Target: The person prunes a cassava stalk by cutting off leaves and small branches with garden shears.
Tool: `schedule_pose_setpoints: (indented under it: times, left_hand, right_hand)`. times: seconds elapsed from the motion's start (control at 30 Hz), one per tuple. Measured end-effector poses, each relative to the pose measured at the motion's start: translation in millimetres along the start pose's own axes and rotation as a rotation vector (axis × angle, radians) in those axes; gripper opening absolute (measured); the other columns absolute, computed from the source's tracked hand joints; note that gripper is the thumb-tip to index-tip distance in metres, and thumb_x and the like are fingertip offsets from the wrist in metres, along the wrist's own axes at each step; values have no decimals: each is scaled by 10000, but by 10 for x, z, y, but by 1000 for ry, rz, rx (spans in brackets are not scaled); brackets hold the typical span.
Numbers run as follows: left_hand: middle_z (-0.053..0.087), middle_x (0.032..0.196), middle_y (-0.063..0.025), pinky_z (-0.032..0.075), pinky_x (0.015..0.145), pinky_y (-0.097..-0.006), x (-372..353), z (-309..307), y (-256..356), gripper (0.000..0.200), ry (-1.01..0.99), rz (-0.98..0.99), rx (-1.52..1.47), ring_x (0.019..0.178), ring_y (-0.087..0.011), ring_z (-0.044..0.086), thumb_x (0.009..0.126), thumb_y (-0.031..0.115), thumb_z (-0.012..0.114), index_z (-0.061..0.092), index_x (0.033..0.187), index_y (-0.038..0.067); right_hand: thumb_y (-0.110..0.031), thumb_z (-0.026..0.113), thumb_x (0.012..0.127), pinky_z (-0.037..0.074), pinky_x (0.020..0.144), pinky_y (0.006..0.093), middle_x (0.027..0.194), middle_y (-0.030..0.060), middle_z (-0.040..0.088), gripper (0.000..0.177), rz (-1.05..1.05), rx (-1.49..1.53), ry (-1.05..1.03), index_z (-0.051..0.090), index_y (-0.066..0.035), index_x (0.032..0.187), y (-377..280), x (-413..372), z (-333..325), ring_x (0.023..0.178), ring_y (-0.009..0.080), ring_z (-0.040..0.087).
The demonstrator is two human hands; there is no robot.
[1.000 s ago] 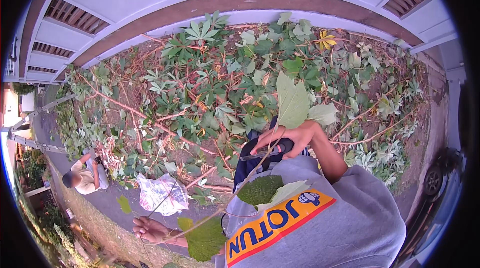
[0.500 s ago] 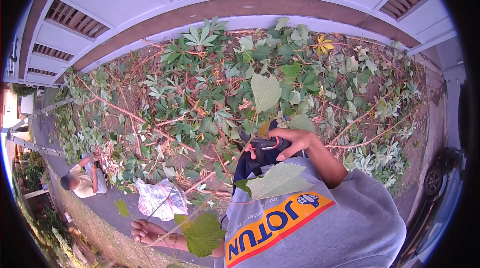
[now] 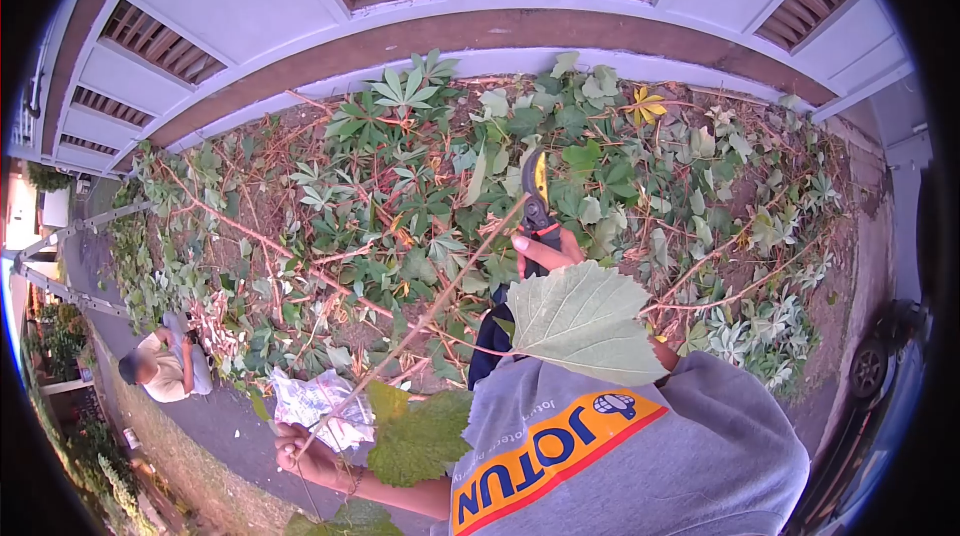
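Note:
My left hand [image 3: 303, 454] is closed around the lower end of a long, thin vine stem [image 3: 425, 321]. The stem slants up to the right, and large lobed leaves hang from it. One broad pale leaf [image 3: 585, 324] covers part of my right wrist and forearm. A pair of pruning shears [image 3: 538, 198] with dark, yellow-marked blades and red trim is in the grip of my right hand [image 3: 548, 252]. The shears' blades point away from me, right at the stem's upper end.
Cut branches and leaves [image 3: 400, 196] lie thickly over the soil bed along a wall [image 3: 500, 31]. A white plastic sack [image 3: 320, 406] lies on the paving. At left a person [image 3: 165, 361] sits low, near a ladder [image 3: 70, 291]. A car [image 3: 870, 366] stands at right.
My right hand has moved forward with the shears, whose blades now show beside the stem's end. My left hand has shifted slightly, and the leafy stem has swung more into view.

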State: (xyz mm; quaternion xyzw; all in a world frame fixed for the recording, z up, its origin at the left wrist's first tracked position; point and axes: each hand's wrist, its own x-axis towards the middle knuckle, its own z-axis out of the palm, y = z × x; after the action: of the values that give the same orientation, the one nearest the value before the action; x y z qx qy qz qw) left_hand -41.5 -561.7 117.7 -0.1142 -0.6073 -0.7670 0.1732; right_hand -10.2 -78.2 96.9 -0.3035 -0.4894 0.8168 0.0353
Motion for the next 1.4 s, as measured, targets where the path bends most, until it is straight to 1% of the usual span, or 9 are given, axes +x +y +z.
schedule_pose_setpoints:
  times: [0.2, 0.27, 0.33, 0.47, 0.87, 1.03, 1.2, 1.33, 1.4]
  left_hand:
    - [500, 782, -36, 424, 810, -287, 61, 509, -88, 126, -10, 40, 82, 807, -159, 477, 919, 117, 634, 620, 979, 7]
    - [514, 806, -56, 405, 721, -226, 75, 524, -240, 109, 37, -25, 58, 777, -144, 473, 902, 77, 638, 619, 967, -9]
    - [552, 844, -71, 424, 686, -211, 133, 702, -366, 113, 32, -51, 120, 796, -149, 520, 880, 21, 646, 636, 988, -11]
    - [604, 806, -84, 486, 658, -245, 199, 1188, -360, 127, -34, -167, 185, 742, -147, 538, 788, -33, 730, 684, 906, -44]
    - [639, 798, -95, 446, 637, -241, 200, 1499, -419, 175, -183, -153, 189, 728, -156, 565, 741, -67, 737, 701, 912, -47]
    - [644, 787, -67, 391, 595, -210, 164, 1760, -387, 170, -257, -300, 317, 689, -102, 533, 712, -87, 738, 725, 876, -48]
    - [646, 795, -51, 365, 576, -191, 181, 1862, -414, 177, -301, -378, 356, 678, -68, 520, 722, -113, 718, 727, 887, -47]
    - [656, 825, -43, 403, 612, -190, 181, 1929, -476, 151, -246, -386, 317, 703, -70, 549, 780, -80, 713, 718, 928, -50]
    - [660, 833, -46, 415, 628, -192, 184, 1983, -535, 143, -199, -387, 292, 715, -73, 560, 802, -64, 707, 713, 944, -53]
  right_hand:
    - [-139, 701, 795, 465, 704, 293, 860, 58, 644, 243, -261, -62, -30, 597, -14, 975, 34, 192, -445, 783, 138, 599]
    - [-106, 696, 738, 473, 770, 318, 912, 89, 642, 323, -207, -942, -66, 582, 28, 1010, 72, 233, -641, 836, 184, 610]
    - [-122, 708, 716, 474, 797, 329, 922, 112, 638, 382, -402, -573, -180, 579, 46, 1034, -56, 6, -397, 848, 214, 617]
    - [-127, 727, 748, 452, 897, 317, 1018, 72, 641, 498, -245, -697, -401, 584, -3, 1209, 79, -50, -248, 952, 160, 594]
    - [-234, 738, 718, 468, 720, 372, 811, 128, 622, 437, -323, -737, -328, 608, -4, 1066, -277, 68, 75, 739, 254, 590]
    - [-237, 755, 777, 445, 770, 315, 937, 130, 633, 495, -423, -688, -401, 573, 51, 1136, -158, 89, 121, 857, 146, 559]
    - [-228, 757, 800, 438, 650, 281, 820, 61, 647, 425, -174, -684, -60, 602, 52, 1080, -168, -32, 249, 720, 83, 538]
    - [-291, 765, 785, 409, 548, 296, 636, -6, 572, 327, -373, -245, 68, 601, -17, 861, -21, 104, 169, 566, 102, 514]
    - [-218, 749, 793, 470, 634, 285, 750, 6, 645, 295, -376, -433, 108, 608, -17, 955, -6, 160, 10, 675, 109, 602]
